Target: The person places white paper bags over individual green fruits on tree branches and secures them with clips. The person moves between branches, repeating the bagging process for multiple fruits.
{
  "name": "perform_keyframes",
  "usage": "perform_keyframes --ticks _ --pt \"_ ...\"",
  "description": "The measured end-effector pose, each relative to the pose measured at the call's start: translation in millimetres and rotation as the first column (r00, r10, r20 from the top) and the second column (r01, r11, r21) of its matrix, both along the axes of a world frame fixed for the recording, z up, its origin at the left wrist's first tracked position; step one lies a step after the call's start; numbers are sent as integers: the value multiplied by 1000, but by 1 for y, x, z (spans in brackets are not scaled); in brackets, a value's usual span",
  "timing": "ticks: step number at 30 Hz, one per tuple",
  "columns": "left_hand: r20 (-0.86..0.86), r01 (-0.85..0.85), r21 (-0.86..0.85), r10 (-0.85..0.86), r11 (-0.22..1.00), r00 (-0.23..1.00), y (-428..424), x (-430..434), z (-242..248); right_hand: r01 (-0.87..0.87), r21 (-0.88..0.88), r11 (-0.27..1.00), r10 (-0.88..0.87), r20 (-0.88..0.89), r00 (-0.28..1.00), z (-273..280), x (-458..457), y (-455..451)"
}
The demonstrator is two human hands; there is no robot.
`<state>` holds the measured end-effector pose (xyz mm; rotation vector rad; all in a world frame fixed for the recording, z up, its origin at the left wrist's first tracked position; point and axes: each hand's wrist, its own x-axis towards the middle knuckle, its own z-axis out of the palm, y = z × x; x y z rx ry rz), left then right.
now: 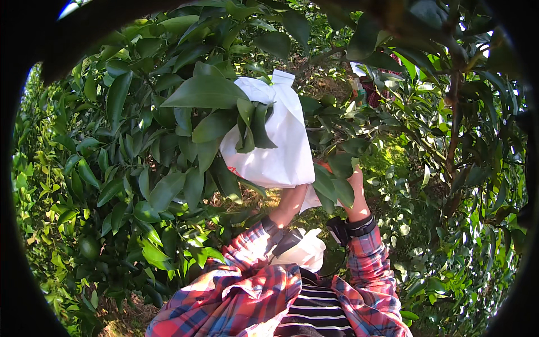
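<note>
A white bag (286, 143), perhaps paper, hangs among the leaves with its top gathered and folded. Below and behind it, my left hand (292, 200) shows only around the wrist; its fingers are hidden. My right hand (357, 189) is raised beside a leafy twig, its fingers largely covered by leaves. Between the hands, part of a second white sheet or bag (310, 199) shows; which hand touches it is unclear. Some orange shows behind the leaves near my right hand. At my chest is a bundle of white bags or sheets (305, 252).
Dense leaves (168, 189) surround both arms. A branch (454, 122) rises at the right. A green fruit (88, 247) hangs at lower left. Beyond the leaves at upper right, part of a person in checked clothing (372, 94) shows.
</note>
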<state>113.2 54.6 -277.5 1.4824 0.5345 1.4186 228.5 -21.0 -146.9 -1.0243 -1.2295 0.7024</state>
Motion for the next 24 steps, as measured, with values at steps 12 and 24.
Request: perform_keyframes --ticks 12,24 --pt "211 287 -197 -245 938 946 16 -17 33 249 32 968 -249 251 935 -7 1 0" --pt "228 363 -280 -306 889 924 3 -39 26 83 53 995 -74 -153 985 20 -15 -24"
